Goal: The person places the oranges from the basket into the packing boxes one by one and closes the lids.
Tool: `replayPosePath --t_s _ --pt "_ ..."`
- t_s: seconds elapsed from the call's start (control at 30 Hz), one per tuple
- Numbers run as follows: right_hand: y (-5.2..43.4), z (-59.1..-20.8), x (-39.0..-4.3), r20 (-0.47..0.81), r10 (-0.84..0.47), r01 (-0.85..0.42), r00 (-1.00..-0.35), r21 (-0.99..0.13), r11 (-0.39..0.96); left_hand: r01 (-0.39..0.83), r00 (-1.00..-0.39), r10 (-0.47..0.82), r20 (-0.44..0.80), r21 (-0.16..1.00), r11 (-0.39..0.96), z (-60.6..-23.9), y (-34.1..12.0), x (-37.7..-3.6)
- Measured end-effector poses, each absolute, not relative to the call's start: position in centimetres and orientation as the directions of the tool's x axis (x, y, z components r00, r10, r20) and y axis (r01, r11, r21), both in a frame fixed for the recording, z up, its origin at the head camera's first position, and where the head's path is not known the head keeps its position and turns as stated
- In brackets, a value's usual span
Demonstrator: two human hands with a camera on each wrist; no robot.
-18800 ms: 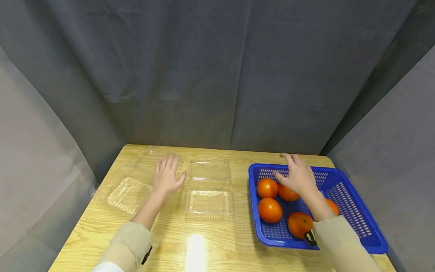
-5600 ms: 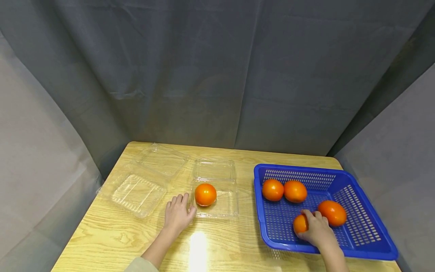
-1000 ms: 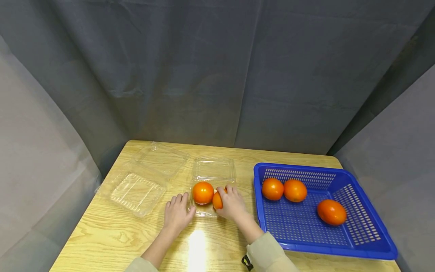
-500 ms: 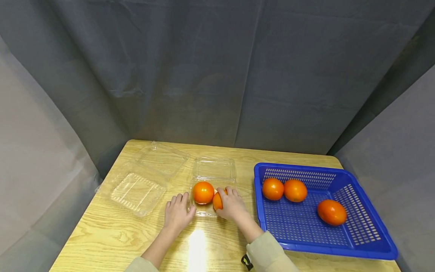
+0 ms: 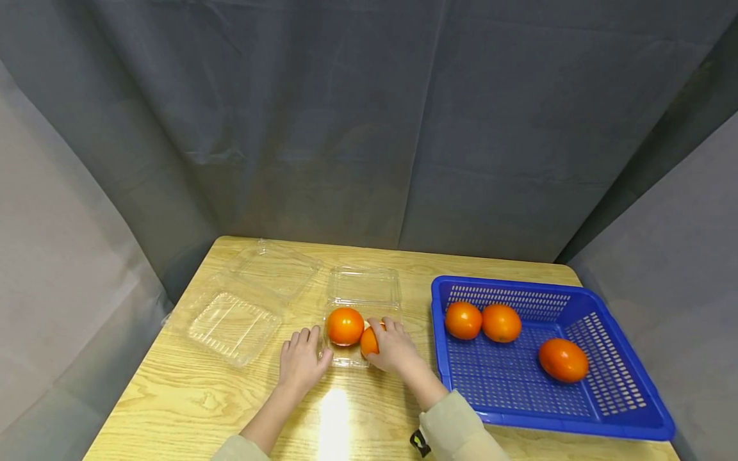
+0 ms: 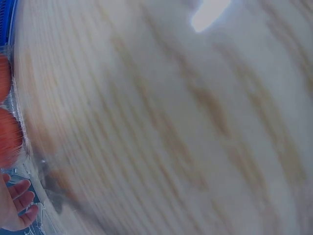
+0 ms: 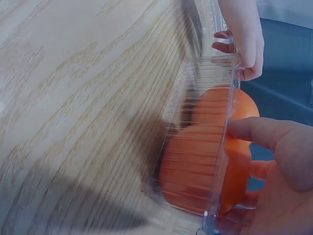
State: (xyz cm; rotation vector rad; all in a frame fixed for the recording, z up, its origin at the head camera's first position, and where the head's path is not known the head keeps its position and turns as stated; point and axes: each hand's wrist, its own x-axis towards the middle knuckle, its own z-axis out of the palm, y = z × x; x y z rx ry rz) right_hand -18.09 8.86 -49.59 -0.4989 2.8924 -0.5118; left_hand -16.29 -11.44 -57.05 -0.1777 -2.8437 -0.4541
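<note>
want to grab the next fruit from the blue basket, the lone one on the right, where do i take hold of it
Take the lone orange fruit from above, fingers spanning its shorter width. It lies on its side in the blue basket, longer axis running left to right, apart from the other two fruits and with bare mesh floor around it. The basket walls block a low sideways reach, so a top approach seems easiest.

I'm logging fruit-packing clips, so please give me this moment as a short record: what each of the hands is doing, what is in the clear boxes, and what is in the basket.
right hand: holds an orange fruit in the near tray of the open clear box
left hand: fingers rest against that box's left edge
box contents: one more fruit, beside the held one
second clear box: open, holds nothing, to the left
blue basket: three fruits
surface: wooden table
</note>
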Motion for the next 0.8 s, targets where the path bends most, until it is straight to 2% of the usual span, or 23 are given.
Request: replayPosePath --t_s 0.37,0.6,0.8 --pt "9.1 -46.6 -17.9 -0.169 -0.343 -0.260 -0.924 -0.379 0.888 0.160 -0.958 0.079 0.274 0.288 0.944 -57.1 -11.4 -16.4" --pt "9.5 -43.1 -19.0 -0.011 -0.322 -0.289 -0.947 -0.412 0.864 0.164 -0.956 0.080 0.282 0.287 0.944 -57.2 -11.5 -16.4" --pt "10.0 -41.3 -20.7 0.111 -0.277 -0.295 -0.954 -0.490 0.820 0.164 -0.955 0.080 0.285 0.284 0.945 -57.2 -11.5 -16.4"
